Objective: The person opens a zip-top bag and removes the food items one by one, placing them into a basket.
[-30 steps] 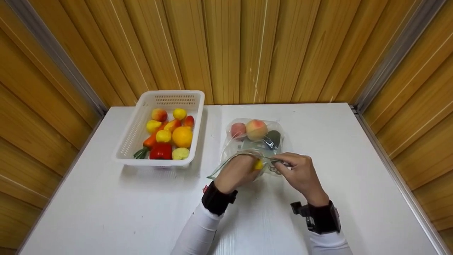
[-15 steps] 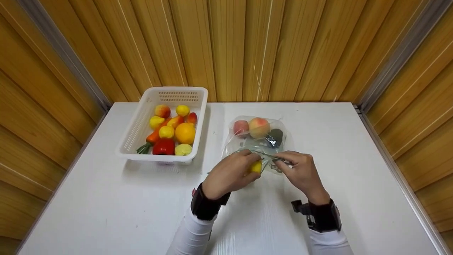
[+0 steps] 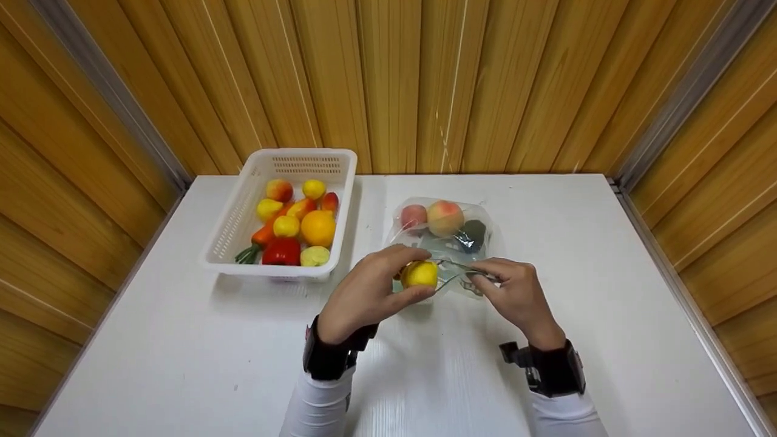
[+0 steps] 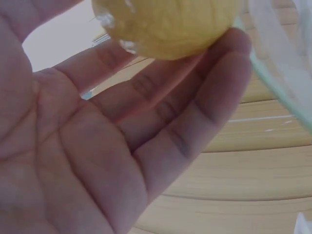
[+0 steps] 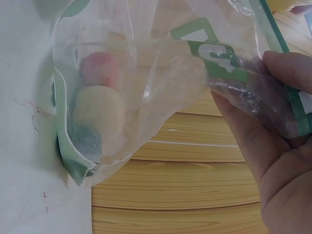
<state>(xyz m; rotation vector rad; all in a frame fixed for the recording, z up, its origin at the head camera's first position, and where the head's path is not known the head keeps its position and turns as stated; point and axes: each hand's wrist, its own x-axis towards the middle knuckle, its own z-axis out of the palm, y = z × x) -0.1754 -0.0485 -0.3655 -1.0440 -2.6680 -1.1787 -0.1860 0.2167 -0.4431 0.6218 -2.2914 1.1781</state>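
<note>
My left hand (image 3: 370, 285) holds a yellow lemon (image 3: 420, 275) between thumb and fingers, just left of the mouth of a clear plastic bag (image 3: 434, 246). In the left wrist view the lemon (image 4: 168, 24) rests against the fingertips. My right hand (image 3: 513, 294) pinches the bag's green-edged rim at its right side. Inside the bag lie a reddish round fruit (image 3: 414, 216), a peach (image 3: 445, 218) and a dark green avocado (image 3: 471, 235). The right wrist view shows the bag (image 5: 161, 87) with a green printed label, gripped between thumb and fingers.
A white plastic basket (image 3: 347, 200) stands on the left of the white table (image 3: 243, 364). In it are a red pepper (image 3: 281, 251), an orange (image 3: 318, 228), a carrot (image 3: 262, 235) and several other fruits. Wood-patterned walls (image 3: 388, 85) enclose the table.
My left hand has come out of the bag's mouth and moved left, with the lemon now in plain sight. The right hand stays at the bag's rim.
</note>
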